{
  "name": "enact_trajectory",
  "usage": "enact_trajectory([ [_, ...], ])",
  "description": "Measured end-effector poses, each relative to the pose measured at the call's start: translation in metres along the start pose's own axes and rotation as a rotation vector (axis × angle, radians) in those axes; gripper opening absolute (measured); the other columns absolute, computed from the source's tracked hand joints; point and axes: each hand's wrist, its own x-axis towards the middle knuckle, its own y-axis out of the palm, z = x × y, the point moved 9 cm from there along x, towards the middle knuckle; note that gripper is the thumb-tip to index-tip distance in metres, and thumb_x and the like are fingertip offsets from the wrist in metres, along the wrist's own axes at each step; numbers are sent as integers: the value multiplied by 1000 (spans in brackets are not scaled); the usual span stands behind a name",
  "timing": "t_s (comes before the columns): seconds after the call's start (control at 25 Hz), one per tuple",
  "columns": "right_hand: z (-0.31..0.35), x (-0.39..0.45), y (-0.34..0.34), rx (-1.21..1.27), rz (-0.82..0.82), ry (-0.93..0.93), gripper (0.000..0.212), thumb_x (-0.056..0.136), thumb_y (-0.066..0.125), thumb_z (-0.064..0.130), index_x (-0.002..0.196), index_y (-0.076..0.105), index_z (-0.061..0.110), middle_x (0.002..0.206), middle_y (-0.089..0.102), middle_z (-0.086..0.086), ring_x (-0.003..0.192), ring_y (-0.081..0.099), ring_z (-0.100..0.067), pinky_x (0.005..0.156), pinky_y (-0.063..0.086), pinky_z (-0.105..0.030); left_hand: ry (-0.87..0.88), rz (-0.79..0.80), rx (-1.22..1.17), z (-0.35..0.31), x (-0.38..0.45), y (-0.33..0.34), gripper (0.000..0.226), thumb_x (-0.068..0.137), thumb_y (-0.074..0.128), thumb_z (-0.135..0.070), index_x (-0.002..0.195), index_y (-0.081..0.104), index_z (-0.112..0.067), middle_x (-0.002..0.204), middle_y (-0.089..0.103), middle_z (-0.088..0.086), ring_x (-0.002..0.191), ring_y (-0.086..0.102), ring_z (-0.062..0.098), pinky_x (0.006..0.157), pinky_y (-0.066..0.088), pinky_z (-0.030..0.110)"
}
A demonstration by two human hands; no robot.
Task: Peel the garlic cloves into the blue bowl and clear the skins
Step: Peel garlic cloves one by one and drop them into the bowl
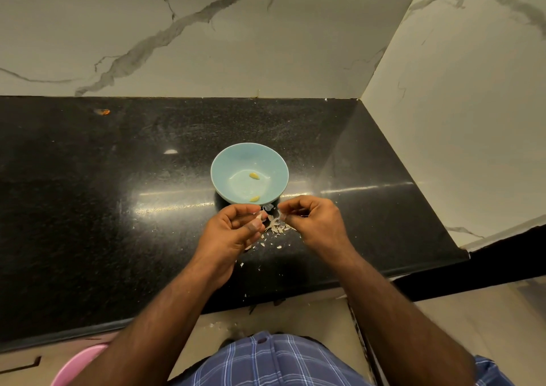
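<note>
The blue bowl stands on the black counter and holds two peeled yellowish garlic cloves. Just in front of the bowl, my left hand pinches a garlic clove between thumb and fingers. My right hand is close beside it, its fingertips pinching a strip of skin. A small pile of pale garlic skins lies on the counter under and between both hands.
Marble walls close the counter at the back and right. Loose skin flakes lie scattered toward the front edge and on the cabinet top below. A pink tub rim shows at the bottom left. An orange speck lies far left on the counter.
</note>
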Motion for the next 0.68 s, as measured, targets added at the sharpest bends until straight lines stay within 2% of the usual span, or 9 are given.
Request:
enact_trajectory([
  [0.08, 2, 1, -2, -72, -10, -32, 17, 90, 76, 17, 106, 78, 20, 95, 77, 6, 89, 72, -5, 86, 62, -34, 13, 1, 40, -1, 3, 0, 25, 87, 71, 5, 108, 69, -7, 102, 77, 10, 92, 74, 19, 75, 57, 26],
  [0.16, 8, 2, -2, -147, -9, -90, 21, 93, 72, 14, 112, 77, 19, 105, 77, 4, 96, 71, -4, 91, 60, -33, 21, -13, 36, -2, 6, 0, 23, 82, 74, 7, 100, 69, -6, 92, 73, 10, 87, 72, 21, 73, 59, 27],
  [0.28, 19, -1, 15, -174, 144, -169, 29, 93, 72, 11, 118, 75, 24, 123, 72, 7, 115, 65, -7, 101, 55, -30, 46, 10, -3, -9, 7, 6, 25, 72, 79, -1, 94, 68, -4, 83, 72, 11, 79, 72, 20, 69, 61, 25],
  [0.36, 22, -3, 22, -172, 200, -171, 26, 93, 74, 19, 118, 75, 24, 116, 75, 7, 107, 68, -5, 95, 56, -27, 59, 35, -26, -13, 8, 9, 32, 65, 79, -5, 95, 68, -3, 85, 75, 14, 80, 75, 21, 67, 60, 24],
  [0.48, 18, 2, 19, -145, 123, -139, 15, 92, 74, 19, 107, 79, 18, 97, 77, 7, 90, 71, -4, 84, 59, -26, 45, -3, -62, -13, 11, 6, 36, 69, 78, -4, 103, 67, -3, 96, 75, 16, 89, 76, 23, 70, 59, 24],
  [0.56, 15, 3, 17, -73, 87, -117, 10, 91, 74, 15, 100, 78, 17, 91, 76, 8, 86, 71, -4, 81, 60, -26, -14, -24, -167, -5, 10, 8, 35, 73, 76, -2, 106, 67, -3, 99, 75, 16, 90, 75, 22, 70, 60, 22],
  [0.68, 11, 6, 16, -40, 66, -98, 12, 91, 73, 10, 99, 78, 17, 90, 76, 8, 86, 71, -6, 80, 60, -28, -105, -2, -213, 4, 8, 18, 24, 73, 77, -7, 96, 72, -4, 97, 74, 19, 84, 73, 22, 68, 60, 22],
])
